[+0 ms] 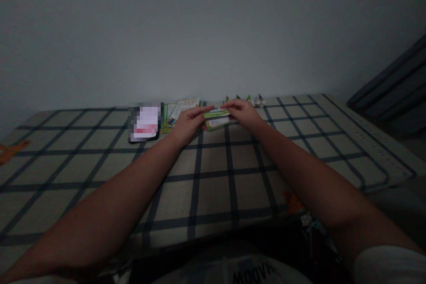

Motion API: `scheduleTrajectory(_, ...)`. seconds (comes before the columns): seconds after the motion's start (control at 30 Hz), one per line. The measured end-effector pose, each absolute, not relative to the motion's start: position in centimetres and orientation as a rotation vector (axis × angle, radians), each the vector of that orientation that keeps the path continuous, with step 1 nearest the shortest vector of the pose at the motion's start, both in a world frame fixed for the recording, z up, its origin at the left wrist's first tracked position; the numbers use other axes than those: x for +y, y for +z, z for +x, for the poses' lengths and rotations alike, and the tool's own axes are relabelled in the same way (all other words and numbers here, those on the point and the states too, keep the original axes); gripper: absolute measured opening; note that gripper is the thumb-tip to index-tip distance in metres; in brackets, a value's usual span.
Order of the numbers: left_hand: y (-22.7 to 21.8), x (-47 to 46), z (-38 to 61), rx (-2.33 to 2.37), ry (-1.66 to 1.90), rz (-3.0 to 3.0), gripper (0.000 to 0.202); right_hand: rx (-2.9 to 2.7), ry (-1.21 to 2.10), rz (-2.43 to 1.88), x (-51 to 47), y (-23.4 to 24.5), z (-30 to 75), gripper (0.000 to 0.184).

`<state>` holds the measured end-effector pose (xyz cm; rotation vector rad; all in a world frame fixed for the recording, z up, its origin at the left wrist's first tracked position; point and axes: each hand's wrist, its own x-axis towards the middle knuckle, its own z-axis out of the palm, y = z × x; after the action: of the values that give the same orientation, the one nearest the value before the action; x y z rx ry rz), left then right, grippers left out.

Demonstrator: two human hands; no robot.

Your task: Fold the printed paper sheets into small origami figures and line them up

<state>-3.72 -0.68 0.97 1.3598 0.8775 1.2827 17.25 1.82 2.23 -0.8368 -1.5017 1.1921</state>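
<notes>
Between my two hands is a folded piece of printed paper [218,121], green and white with small text. My left hand [188,125] pinches its left end, thumb below and fingers along the top. At the paper's right end, the fingertips of my right hand [244,112] press on the upper edge. Beside my left hand lie green and white printed leaflets [179,110]. Just behind my right hand stand several small pointed pieces of folded paper [260,101], partly hidden by it.
A phone [146,120] with a blurred, lit screen lies left of the leaflets. Everything rests on a checked tablecloth [213,191] against a pale wall [213,31]. Dark folded fabric [396,75] hangs at the right. An orange patch [13,151] shows at the left edge.
</notes>
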Motion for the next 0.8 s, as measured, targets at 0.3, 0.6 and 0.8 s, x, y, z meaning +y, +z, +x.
scheduleTrajectory(0.3, 1.6, -1.0, -4.0, 0.767, 1.115, 1.446, 0.048, -1.778, 0.893, -0.816, 1.8, 2.1, 17.8, 0.019)
scheduleTrajectory(0.6, 1.0, -0.6, -3.8, 0.975, 1.357, 1.676, 0.046, -1.599, 1.043, -0.772, 1.4, 2.4, 17.4, 0.045)
scheduleTrajectory(0.8, 0.6, -0.1, -3.6, 0.92, 1.467, 1.658, 0.039, -1.612, 1.185, -0.776, 1.4, 2.0, 16.8, 0.047)
